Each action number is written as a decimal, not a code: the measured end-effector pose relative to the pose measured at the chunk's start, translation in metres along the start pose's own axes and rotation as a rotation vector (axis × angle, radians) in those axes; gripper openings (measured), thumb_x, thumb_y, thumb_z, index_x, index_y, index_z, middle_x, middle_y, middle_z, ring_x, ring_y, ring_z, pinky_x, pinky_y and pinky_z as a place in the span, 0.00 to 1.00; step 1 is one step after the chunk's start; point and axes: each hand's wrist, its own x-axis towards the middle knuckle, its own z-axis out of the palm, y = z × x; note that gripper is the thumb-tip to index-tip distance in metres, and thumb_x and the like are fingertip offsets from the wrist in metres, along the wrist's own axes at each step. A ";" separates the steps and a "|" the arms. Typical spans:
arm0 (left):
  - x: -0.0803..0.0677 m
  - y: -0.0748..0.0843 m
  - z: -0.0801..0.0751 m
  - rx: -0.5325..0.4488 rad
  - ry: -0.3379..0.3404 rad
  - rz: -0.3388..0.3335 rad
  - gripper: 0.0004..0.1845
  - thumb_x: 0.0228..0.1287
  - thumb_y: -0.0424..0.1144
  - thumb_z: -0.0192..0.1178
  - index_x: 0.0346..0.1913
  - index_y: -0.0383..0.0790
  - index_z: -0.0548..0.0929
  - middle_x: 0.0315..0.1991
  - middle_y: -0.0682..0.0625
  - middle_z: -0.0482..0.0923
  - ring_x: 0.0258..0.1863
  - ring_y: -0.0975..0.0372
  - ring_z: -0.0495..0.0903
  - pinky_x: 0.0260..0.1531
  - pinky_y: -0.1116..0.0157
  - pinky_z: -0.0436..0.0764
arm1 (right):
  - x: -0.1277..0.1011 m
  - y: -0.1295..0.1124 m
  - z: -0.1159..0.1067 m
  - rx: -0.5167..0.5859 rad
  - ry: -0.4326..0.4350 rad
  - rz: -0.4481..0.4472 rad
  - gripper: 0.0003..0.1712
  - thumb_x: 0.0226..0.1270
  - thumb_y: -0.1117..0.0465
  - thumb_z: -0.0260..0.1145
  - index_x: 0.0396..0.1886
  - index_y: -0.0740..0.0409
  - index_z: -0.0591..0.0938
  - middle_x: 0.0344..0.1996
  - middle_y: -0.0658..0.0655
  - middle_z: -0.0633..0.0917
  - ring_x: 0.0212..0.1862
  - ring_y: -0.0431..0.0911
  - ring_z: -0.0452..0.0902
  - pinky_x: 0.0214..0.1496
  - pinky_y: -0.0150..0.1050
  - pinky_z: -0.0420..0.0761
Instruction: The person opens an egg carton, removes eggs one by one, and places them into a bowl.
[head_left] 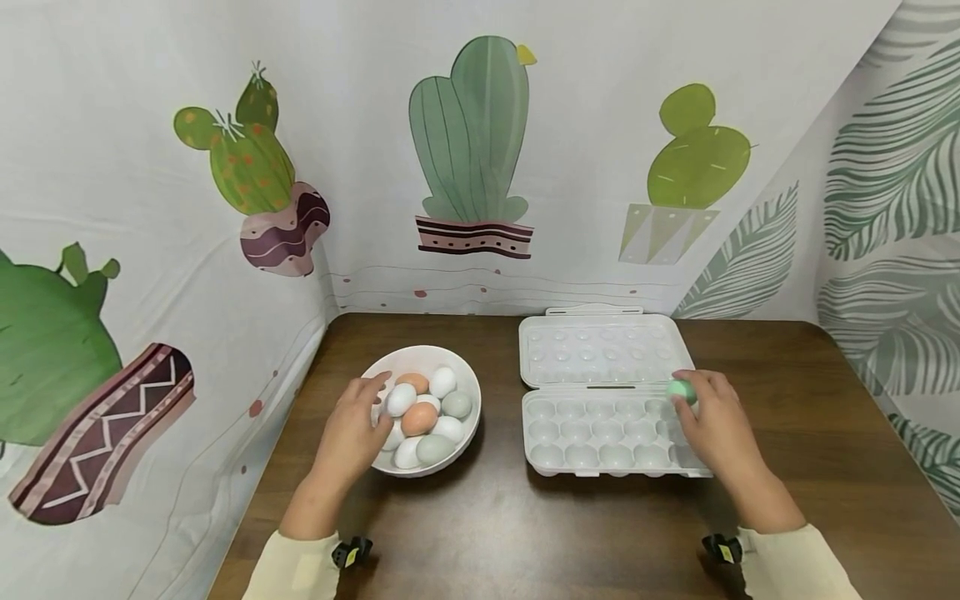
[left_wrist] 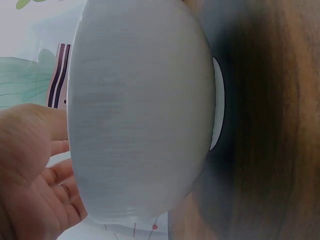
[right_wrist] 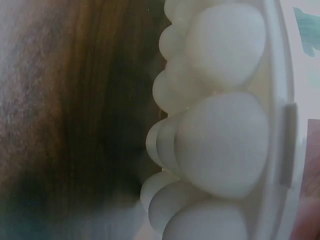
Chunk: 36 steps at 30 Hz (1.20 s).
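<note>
My right hand (head_left: 714,421) pinches a green egg (head_left: 682,391) between thumb and fingers, over the back right corner of a white plastic egg carton (head_left: 531,454). The carton's rounded cups show from the side in the right wrist view. My left hand (head_left: 351,422) is at the left side of a white bowl (head_left: 474,387), its fingers loosely bent over the rim beside a white egg (head_left: 401,400). Several white, pale green and brown eggs fill the bowl, among them a brown egg (head_left: 419,418). In the left wrist view the bowl's wall hides part of the left hand.
The carton's lid (head_left: 602,350) lies folded back behind the cups, close to the rear edge of the brown wooden table (head_left: 495,533). A white cloth (head_left: 360,167) printed with cacti hangs behind the table and along its left side.
</note>
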 end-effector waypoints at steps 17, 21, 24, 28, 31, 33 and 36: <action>-0.013 0.030 0.004 -0.110 0.222 0.153 0.21 0.56 0.27 0.68 0.55 0.40 0.84 0.45 0.47 0.81 0.39 0.59 0.83 0.35 0.60 0.82 | -0.013 -0.027 0.002 0.075 0.065 -0.082 0.21 0.65 0.68 0.69 0.58 0.61 0.80 0.55 0.69 0.77 0.56 0.67 0.77 0.57 0.64 0.75; -0.018 0.037 0.006 -0.168 0.233 0.184 0.21 0.57 0.27 0.69 0.55 0.39 0.84 0.45 0.48 0.80 0.40 0.60 0.82 0.35 0.61 0.82 | -0.017 -0.036 0.004 0.092 0.104 -0.120 0.21 0.63 0.69 0.70 0.57 0.60 0.80 0.54 0.66 0.78 0.54 0.63 0.79 0.54 0.59 0.76; -0.020 0.042 0.010 -0.197 0.231 0.217 0.22 0.56 0.27 0.69 0.56 0.38 0.84 0.45 0.47 0.81 0.40 0.59 0.82 0.35 0.61 0.84 | -0.019 -0.043 0.005 0.110 0.129 -0.147 0.22 0.62 0.71 0.71 0.56 0.61 0.81 0.53 0.66 0.79 0.54 0.61 0.79 0.53 0.54 0.75; -0.022 0.049 0.016 -0.234 0.254 0.252 0.23 0.55 0.26 0.69 0.56 0.38 0.84 0.46 0.48 0.81 0.38 0.60 0.83 0.35 0.62 0.85 | -0.023 -0.051 0.006 0.128 0.134 -0.163 0.22 0.62 0.70 0.71 0.57 0.60 0.81 0.54 0.63 0.79 0.56 0.58 0.78 0.55 0.47 0.72; -0.023 0.056 0.019 -0.279 0.264 0.271 0.23 0.55 0.25 0.69 0.56 0.38 0.84 0.44 0.46 0.81 0.37 0.60 0.83 0.34 0.65 0.86 | -0.025 -0.057 0.007 0.144 0.131 -0.168 0.22 0.62 0.70 0.72 0.57 0.59 0.81 0.55 0.61 0.79 0.58 0.56 0.77 0.60 0.36 0.70; -0.024 0.062 0.021 -0.308 0.264 0.293 0.23 0.55 0.24 0.69 0.56 0.38 0.83 0.44 0.45 0.80 0.36 0.60 0.84 0.34 0.66 0.87 | -0.027 -0.063 0.008 0.165 0.134 -0.176 0.23 0.61 0.70 0.72 0.57 0.59 0.81 0.55 0.60 0.80 0.58 0.55 0.77 0.61 0.26 0.67; -0.026 0.070 0.025 -0.327 0.245 0.325 0.25 0.54 0.25 0.69 0.58 0.40 0.83 0.46 0.47 0.80 0.35 0.61 0.83 0.35 0.66 0.86 | -0.032 -0.072 0.009 0.195 0.138 -0.199 0.24 0.60 0.70 0.73 0.57 0.58 0.81 0.56 0.58 0.80 0.58 0.53 0.77 0.61 0.15 0.60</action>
